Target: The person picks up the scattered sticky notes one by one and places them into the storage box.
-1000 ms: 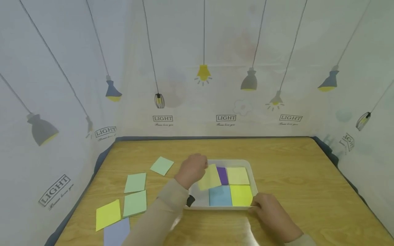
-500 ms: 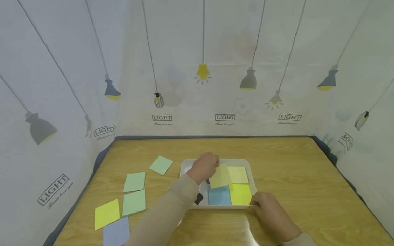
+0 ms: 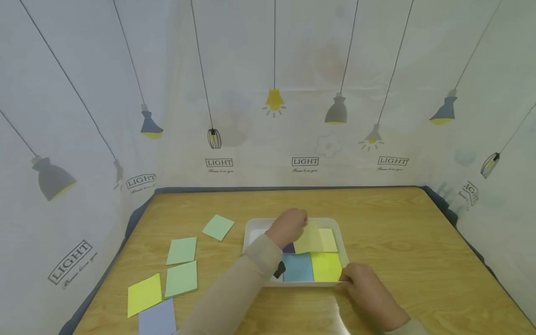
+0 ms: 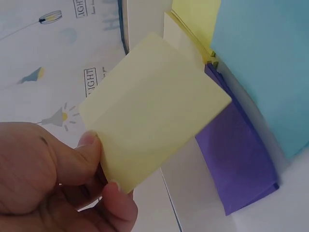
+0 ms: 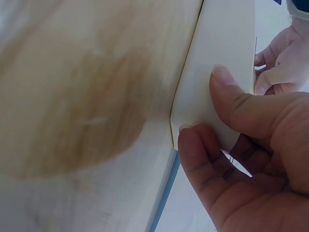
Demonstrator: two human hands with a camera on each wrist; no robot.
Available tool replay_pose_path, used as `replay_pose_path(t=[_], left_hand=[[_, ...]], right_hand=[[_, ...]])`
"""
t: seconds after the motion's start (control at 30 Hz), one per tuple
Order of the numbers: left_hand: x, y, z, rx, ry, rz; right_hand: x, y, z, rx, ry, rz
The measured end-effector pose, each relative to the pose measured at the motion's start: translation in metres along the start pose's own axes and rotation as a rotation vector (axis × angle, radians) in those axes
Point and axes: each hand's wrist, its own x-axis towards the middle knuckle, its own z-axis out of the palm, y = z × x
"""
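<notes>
A pale yellow sticky note [image 3: 307,239] is pinched at one corner between thumb and fingers of my left hand [image 3: 289,226], tilted above the white tray [image 3: 253,230]. Beneath and beside it in the tray are a purple note pad [image 4: 236,150], another pale yellow pad [image 3: 329,239], a blue pad [image 3: 298,268] and a bright yellow pad [image 3: 326,267]. My right hand [image 3: 370,288] grips the tray's near right corner. In the right wrist view its thumb lies on the tray wall [image 5: 217,38] and its fingers curl at the corner.
Left of the tray, several notes lie on the wooden table [image 3: 393,223]: mint green notes [image 3: 218,227], a yellow one [image 3: 144,295] and a lilac one [image 3: 157,318]. A curtain [image 3: 243,70] printed with lamps stands behind the table.
My left hand has moved right across the tray with the pale yellow note, from beside the purple pad to partly over the other pale yellow pad. My right hand stays at the tray corner.
</notes>
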Motion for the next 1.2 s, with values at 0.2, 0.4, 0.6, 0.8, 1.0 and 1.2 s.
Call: replay_pose_path(t=[0.2,0.4,0.6,0.8,1.0,1.2], left_hand=[[0.007,0.001,0.005,0.016,0.008,0.024],[0.018,0.005,0.012,0.012,-0.029,0.002],[0.022,0.012,0.016,0.005,-0.047,0.001],[0.023,0.020,0.016,0.008,-0.042,0.021],[0.023,0.022,0.019,0.001,-0.043,0.008],[0.029,0.022,0.026,0.012,-0.017,0.006]], right_hand=[[0.000,0.000,0.002,-0.013,0.006,-0.003],[-0.001,0.001,-0.002,-0.016,0.014,-0.073],[-0.002,0.000,-0.002,-0.006,0.014,-0.112],[-0.002,0.001,-0.001,-0.011,0.029,-0.084],[-0.001,0.003,0.000,-0.029,0.040,-0.093],[0.000,0.003,0.001,-0.044,0.038,-0.099]])
